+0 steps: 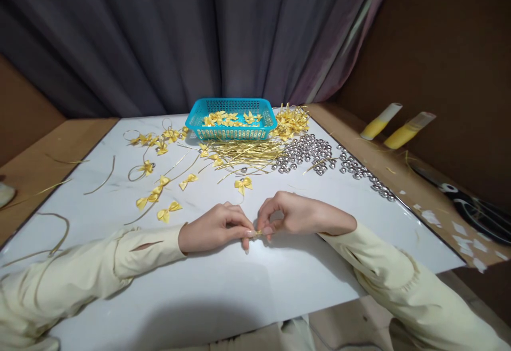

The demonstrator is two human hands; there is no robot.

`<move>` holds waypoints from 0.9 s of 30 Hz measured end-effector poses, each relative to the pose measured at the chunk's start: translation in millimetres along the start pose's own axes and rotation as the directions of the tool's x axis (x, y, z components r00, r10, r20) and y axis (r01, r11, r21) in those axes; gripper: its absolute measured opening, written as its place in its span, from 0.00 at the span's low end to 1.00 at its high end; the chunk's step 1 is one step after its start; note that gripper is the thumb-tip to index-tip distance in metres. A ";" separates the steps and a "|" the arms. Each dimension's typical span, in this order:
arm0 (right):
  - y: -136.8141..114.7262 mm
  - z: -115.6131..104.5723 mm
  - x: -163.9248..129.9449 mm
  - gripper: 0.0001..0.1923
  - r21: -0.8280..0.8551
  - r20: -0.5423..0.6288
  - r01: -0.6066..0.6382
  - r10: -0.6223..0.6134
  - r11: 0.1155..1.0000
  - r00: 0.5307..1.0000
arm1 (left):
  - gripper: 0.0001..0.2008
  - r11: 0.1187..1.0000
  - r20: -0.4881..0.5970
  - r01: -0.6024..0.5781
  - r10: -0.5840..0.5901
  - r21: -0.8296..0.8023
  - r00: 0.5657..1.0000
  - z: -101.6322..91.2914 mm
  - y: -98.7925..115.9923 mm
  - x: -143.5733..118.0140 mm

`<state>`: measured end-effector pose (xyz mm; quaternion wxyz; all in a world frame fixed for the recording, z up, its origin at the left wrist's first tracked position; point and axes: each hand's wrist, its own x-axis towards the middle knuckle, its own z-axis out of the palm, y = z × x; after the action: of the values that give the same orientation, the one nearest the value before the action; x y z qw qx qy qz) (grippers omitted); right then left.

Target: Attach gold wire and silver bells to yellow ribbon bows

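Left hand (pixel 217 228), right hand (pixel 291 214): both pinching one tiny gold piece (pixel 258 232) between them, over the worktop (pixel 319 287)
Ribbon bow (pixel 244 185): one, just beyond the hands
Turquoise basket (pixel 231 133): one, holding bows
Yellow-bottomed tubes (pixel 409 130): two
Silver beads (pixel 307 148): too many to count

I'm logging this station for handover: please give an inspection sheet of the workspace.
Surface: glossy white board on a brown table.
Job's things: yellow ribbon bows in and around a blue perforated plastic basket; thin gold wire strips before it; shiny silver pieces to their right.
Clutter: white paper scraps and a black tool, apparently scissors, at right.
Hands: left hand and right hand pinch a small gold piece.
Cables: none certain; thin dark curved line at bottom unclear.
Surroundings: pleated grey-purple curtain behind.
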<state>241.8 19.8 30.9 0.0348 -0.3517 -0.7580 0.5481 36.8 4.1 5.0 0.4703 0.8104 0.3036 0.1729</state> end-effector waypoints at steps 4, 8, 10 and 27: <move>1.3 0.1 1.0 0.12 -0.038 -0.013 -0.012 0.012 0.999 1.000 | 0.11 1.000 -0.014 0.010 -0.010 -0.002 1.000 0.9 -0.2 0.0; 1.1 0.1 1.6 0.10 -0.047 -0.022 0.011 -0.012 0.999 1.000 | 0.12 0.999 -0.012 0.022 -0.022 -0.028 1.000 0.4 1.4 0.5; 0.9 0.3 1.8 0.10 -0.045 -0.027 0.021 -0.022 0.999 0.999 | 0.12 0.999 0.011 0.033 -0.033 -0.040 0.999 -1.3 2.4 1.2; 4.2 1.3 3.2 0.08 -0.023 -0.010 -0.011 0.011 1.000 1.000 | 0.04 0.965 -0.028 0.048 -0.057 -0.256 0.998 0.3 -8.8 -0.5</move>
<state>240.9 21.3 25.7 0.0313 -0.3588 -0.7623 0.5378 33.8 6.8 -2.7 0.5698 0.7316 0.3083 0.2122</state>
